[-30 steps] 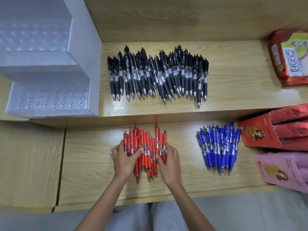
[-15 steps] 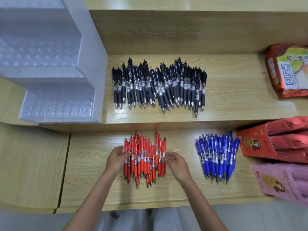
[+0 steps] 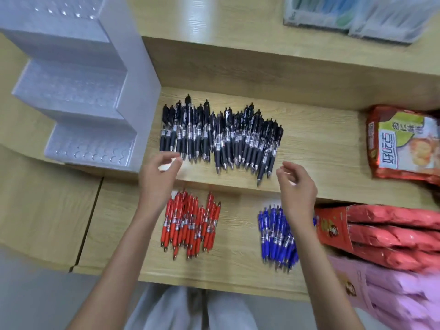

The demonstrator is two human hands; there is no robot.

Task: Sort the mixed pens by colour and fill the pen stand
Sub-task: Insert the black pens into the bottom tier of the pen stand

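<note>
Flanking the black pens (image 3: 221,139), the left hand (image 3: 157,177) and right hand (image 3: 297,186) hover loosely curled, empty. The pens lie tip-first toward them, the left hand slightly nearer.

Three wooden steps are seen, rising away from the viewer. On the lower step (image 3: 238,265) a heap of red pens (image 3: 190,225) is laid left of centre and a heap of blue pens (image 3: 276,236) well apart to its right; a red carton (image 3: 381,234) and a pink carton (image 3: 392,294) are laid at the right end. On the middle step (image 3: 321,139) a wide row of black pens (image 3: 221,136) is spread, with a white tiered pen stand (image 3: 78,91) set just beside it on the left and a snack bag (image 3: 402,141) laid at the right. Clear packs (image 3: 357,15) are kept on the top step (image 3: 214,25).
</note>
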